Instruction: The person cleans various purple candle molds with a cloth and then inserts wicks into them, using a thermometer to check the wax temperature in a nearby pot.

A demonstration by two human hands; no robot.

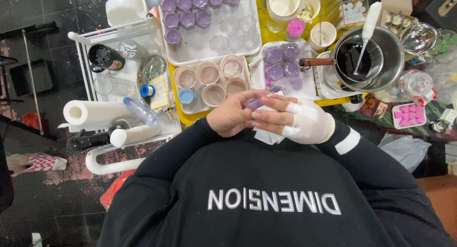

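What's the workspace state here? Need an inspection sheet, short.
Surface: yellow table top, mostly covered by trays.
Job's things: small purple glass cup held between both hands, with white tissue under them.
Clutter: white tray of purple-filled and clear glass cups; smaller tray of round beige-filled cups; steel pot with dark pan and white stirrer; paper towel roll on the white side cart.
Grippers: left hand bare, gripping the cup; right hand wrapped in white bandage, fingers on the cup.
Cables: nothing seen.
Surroundings: dark tiled floor with pink stains.
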